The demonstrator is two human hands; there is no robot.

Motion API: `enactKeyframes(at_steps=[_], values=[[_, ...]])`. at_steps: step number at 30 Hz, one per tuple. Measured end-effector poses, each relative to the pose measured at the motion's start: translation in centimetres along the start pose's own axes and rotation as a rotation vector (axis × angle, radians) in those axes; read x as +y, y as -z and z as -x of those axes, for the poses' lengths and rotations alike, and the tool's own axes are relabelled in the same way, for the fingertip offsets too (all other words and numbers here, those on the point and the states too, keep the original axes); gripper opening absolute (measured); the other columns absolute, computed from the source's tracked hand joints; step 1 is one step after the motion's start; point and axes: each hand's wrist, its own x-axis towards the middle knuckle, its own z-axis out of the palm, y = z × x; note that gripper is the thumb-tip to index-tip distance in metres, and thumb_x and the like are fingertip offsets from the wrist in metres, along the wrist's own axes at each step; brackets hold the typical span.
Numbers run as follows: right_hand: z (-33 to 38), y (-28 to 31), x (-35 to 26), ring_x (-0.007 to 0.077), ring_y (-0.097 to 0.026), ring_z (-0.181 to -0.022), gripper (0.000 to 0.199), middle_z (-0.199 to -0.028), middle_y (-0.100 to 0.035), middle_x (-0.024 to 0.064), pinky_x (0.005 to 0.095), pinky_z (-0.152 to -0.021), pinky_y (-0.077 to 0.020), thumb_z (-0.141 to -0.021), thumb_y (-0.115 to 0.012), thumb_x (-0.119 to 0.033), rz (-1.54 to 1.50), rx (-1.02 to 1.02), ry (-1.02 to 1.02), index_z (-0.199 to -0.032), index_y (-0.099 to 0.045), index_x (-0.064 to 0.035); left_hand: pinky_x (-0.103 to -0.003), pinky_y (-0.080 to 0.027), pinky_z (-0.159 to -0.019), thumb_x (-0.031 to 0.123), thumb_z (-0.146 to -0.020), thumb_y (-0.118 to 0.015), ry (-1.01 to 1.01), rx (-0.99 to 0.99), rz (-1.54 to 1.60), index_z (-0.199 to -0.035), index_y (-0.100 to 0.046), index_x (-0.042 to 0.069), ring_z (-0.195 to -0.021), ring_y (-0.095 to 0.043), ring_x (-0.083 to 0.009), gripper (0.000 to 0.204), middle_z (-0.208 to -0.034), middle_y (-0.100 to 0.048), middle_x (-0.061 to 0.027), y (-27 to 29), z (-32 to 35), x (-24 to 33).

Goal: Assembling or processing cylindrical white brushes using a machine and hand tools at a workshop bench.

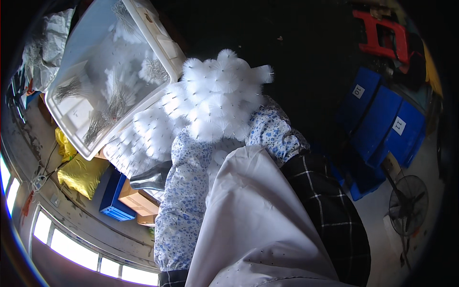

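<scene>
A large cluster of white, round-headed bristle brushes with thin metal wire tips stands in front of me at the centre. My left forearm, in a blue-flowered sleeve, reaches up to its lower left side. From the right, my other flowered sleeve bends in against its lower right side. Both hands are hidden behind the bristles, so their fingers and grip do not show. More white brushes lie packed together just left of the cluster, beside my left sleeve.
A white plastic bin at upper left holds several wire-stemmed brush bundles. Below it are yellow bags, a blue crate and a cardboard box. Blue bins, a red stool and a fan stand at right.
</scene>
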Motion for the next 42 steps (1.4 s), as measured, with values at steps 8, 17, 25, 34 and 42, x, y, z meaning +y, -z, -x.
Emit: enactKeyframes(at_steps=[8, 17, 25, 34, 42], values=[[0.6, 0.3, -0.7, 0.0198, -0.036, -0.103, 0.046, -0.11, -0.034, 0.0094, 0.0317, -0.083, -0.0339, -0.081, -0.042, -0.034, 0.207, 0.051, 0.003, -0.117, -0.03, -0.0082, -0.029, -0.04, -0.079, 0.008, -0.073, -0.053, 0.0, 0.154, 0.048, -0.101, -0.054, 0.008, -0.093, -0.05, -0.0183, 0.028, -0.102, -0.053, -0.0083, -0.5, 0.7, -0.7], [3.3, 0.8, -1.5, 0.02, -0.032, -0.108, 0.048, -0.117, -0.03, 0.0094, 0.0322, -0.087, -0.0316, -0.082, -0.041, -0.035, 0.441, 0.137, -0.001, -0.12, -0.026, -0.009, -0.028, -0.042, -0.077, 0.006, -0.072, -0.055, -0.032, 0.331, 0.095, -0.098, -0.056, 0.007, -0.09, -0.051, -0.0176, 0.026, -0.101, -0.054, -0.0081, -0.7, 0.4, -2.5], [4.7, -1.6, -3.5, 0.0202, -0.028, -0.113, 0.05, -0.123, -0.026, 0.0094, 0.0326, -0.091, -0.0295, -0.083, -0.04, -0.035, 0.681, 0.163, 0.053, -0.123, -0.024, -0.0098, -0.028, -0.043, -0.075, 0.004, -0.071, -0.056, 0.01, 0.52, 0.116, -0.096, -0.057, 0.007, -0.089, -0.052, -0.017, 0.025, -0.099, -0.054, -0.0079, 0.7, 1.1, -5.7], [0.0, -2.7, 5.4, 0.024, -0.023, -0.117, 0.052, -0.125, -0.024, 0.0106, 0.037, -0.098, -0.0187, -0.084, -0.033, -0.04, 0.842, 1.002, 0.822, -0.126, -0.019, -0.0117, -0.025, -0.045, -0.065, 0.0, -0.067, -0.056, 0.293, 0.71, 0.307, -0.099, -0.052, 0.002, -0.077, -0.054, -0.0144, 0.032, -0.087, -0.057, -0.0078, 11.4, -1.6, 14.6], [-3.1, -2.7, 6.7, 0.0255, -0.034, -0.112, 0.045, -0.122, -0.034, 0.0119, 0.0383, -0.094, -0.0271, -0.081, -0.044, -0.029, 0.664, 1.121, 0.845, -0.119, -0.034, -0.0086, -0.027, -0.045, -0.065, 0.004, -0.066, -0.058, 0.214, 0.735, 0.31, -0.098, -0.054, 0.004, -0.076, -0.054, -0.0171, 0.032, -0.086, -0.057, -0.0083, 10.7, -2.2, 12.2]])
